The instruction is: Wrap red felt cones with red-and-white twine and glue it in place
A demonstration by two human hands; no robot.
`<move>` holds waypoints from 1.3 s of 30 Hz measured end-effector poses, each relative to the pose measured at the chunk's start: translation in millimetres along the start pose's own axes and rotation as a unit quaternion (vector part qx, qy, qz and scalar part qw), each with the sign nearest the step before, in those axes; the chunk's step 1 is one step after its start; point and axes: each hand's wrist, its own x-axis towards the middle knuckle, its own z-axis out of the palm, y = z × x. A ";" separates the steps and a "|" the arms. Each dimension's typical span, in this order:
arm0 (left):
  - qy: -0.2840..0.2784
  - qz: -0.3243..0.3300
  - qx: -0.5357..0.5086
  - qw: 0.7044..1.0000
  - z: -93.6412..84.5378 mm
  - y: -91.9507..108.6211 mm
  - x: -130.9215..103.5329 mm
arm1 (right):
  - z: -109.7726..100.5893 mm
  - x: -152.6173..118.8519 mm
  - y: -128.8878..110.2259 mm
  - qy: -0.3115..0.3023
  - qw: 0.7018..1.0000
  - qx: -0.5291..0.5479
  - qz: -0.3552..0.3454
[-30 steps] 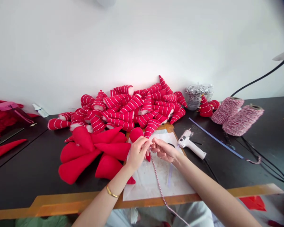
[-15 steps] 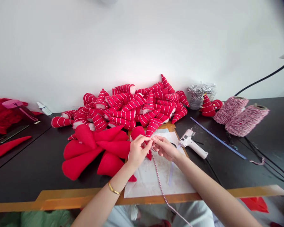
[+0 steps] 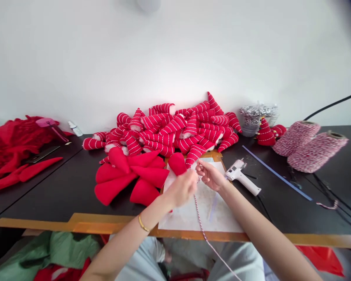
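Observation:
Red-and-white twine [image 3: 201,226] hangs from between my hands, over the white sheet and down past the table edge. My right hand [image 3: 212,176] is closed, thumb and fingertips pinched together at the twine's upper end. Next to it my left hand [image 3: 185,189], smeared by motion, has its fingers curled in at the twine; the exact grip is blurred. Just behind my hands lies a plain red stuffed cone [image 3: 177,163]. More plain red cones [image 3: 117,187] lie left of my left hand. A white glue gun [image 3: 242,177] rests right of my right hand.
Striped red cones [image 3: 169,130] are heaped against the wall. Two twine spools [image 3: 316,154], a decorated red cone [image 3: 265,132], a tub of silver trim [image 3: 256,117] and a blue strip [image 3: 276,171] lie to the right. Red fabric [image 3: 17,140] is piled far left.
The view has shifted, so the table's things sit further right. My hands have moved slightly apart; the left has dropped lower and turned, and the right fingertips are raised.

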 end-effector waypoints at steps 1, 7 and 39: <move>-0.061 0.060 0.029 0.996 4.1 11.1 -11.4 | -1.0 0.7 -0.6 0.003 1.000 0.003 0.004; -0.261 0.205 0.160 0.930 44.8 37.1 -116.3 | -0.2 0.9 2.5 -0.007 1.000 0.016 0.010; -0.050 -0.003 0.008 0.999 -30.5 -6.7 3.3 | -11.4 10.8 10.9 0.114 0.855 -0.420 -0.283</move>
